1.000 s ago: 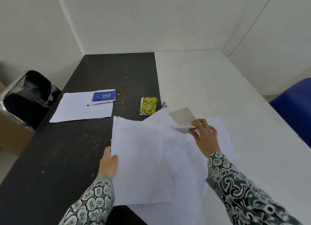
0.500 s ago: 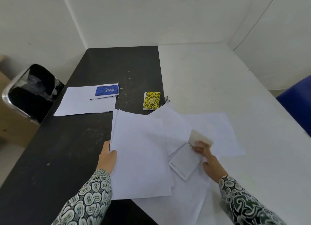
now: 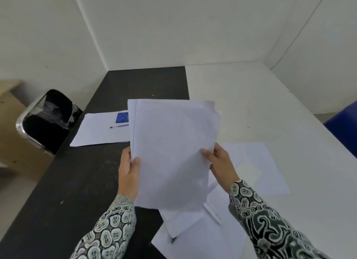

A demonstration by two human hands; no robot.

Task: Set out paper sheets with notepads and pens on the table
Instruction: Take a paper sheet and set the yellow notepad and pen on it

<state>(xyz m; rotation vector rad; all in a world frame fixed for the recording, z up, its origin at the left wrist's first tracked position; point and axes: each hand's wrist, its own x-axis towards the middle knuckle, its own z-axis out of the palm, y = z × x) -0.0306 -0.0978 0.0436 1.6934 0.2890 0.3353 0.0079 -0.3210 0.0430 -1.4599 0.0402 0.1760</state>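
White paper stack [image 3: 172, 154] is up off the black tabletop [image 3: 77, 181], pinched at its sides btwn your left hand [image 3: 128, 173] & right hand [image 3: 222, 166], so peel just one sheet w/ a thumb and lay it flat, clear of the finished sheet [image 3: 96, 133].

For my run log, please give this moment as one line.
both hands: left, right grip sheet stack lifted off table | set place: sheet, blue notepad, pen | loose sheets below
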